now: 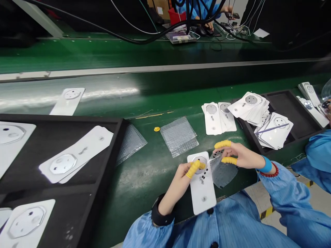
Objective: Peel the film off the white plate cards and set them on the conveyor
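My left hand (184,177), with yellow finger cots, grips a white phone back cover (202,187) at its upper edge, thumb pressed on the round camera ring. My right hand (236,155), also with yellow cots on thumb and forefinger, pinches a clear protective film (222,170) that is partly lifted off the cover's right side. Both hands sit over the front edge of the green bench (144,172).
Bubble-wrap bags (179,135) lie just beyond the hands, with a small yellow finger cot (156,129) beside them. White covers (218,117) lie stacked beyond the hands, more fill a black tray (300,103) at right and another black tray (111,137) at left. Another person's blue sleeve (317,155) is at right.
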Tool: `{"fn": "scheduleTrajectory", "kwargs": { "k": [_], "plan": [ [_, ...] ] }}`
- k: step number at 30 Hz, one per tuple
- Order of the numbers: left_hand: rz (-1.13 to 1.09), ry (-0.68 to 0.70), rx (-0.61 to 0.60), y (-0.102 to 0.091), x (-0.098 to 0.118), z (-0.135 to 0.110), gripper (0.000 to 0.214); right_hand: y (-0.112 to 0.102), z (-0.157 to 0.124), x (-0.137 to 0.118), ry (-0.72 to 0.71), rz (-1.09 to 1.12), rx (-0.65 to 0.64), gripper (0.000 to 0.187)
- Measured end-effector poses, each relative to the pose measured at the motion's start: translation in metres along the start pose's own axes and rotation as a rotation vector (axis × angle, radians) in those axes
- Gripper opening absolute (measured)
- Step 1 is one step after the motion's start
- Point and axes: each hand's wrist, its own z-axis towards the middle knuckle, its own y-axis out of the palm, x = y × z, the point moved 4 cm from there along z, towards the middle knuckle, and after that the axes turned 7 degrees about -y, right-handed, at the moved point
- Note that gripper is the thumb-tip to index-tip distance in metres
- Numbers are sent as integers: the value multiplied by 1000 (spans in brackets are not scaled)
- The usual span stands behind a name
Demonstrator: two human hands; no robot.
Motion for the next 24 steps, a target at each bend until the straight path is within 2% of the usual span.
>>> {"fn": "scheduleTrajectory", "kwargs": {
  "k": [3, 6, 9, 11, 14, 15, 16, 17, 20, 24],
  "plan": [
    [-78, -52, -114, 13, -4, -3, 40, -8, 10, -1, -10, -120, -103, 45],
    [-139, -80, -122, 17, -11, -7, 47, -8, 17, 2, -28, -225, -174, 48],
    [-172, -103, -106, 19, -17, -7, 42, -6, 21, 3, -42, -300, -202, 50],
    [-188, -113, -74, 20, -19, -7, 33, -6, 22, -2, -79, -369, -105, 46],
    [-216, -103, 12, 21, -21, -6, 24, -1, 17, -21, -167, -477, 302, 27],
    [-224, -95, 39, 20, -21, -7, 22, 5, 14, -27, -202, -494, 418, 21],
    [-232, -86, 62, 20, -21, -7, 20, 15, 11, -32, -231, -494, 476, 17],
    [-238, -78, 80, 20, -22, -8, 19, 27, 9, -35, -256, -480, 482, 14],
    [-253, -73, 124, 20, -26, -10, 16, 61, 7, -31, -263, -412, 352, 15],
    [-272, -78, 166, 19, -33, -12, 17, 75, 7, -17, -238, -384, 297, 18]
  ]
}}
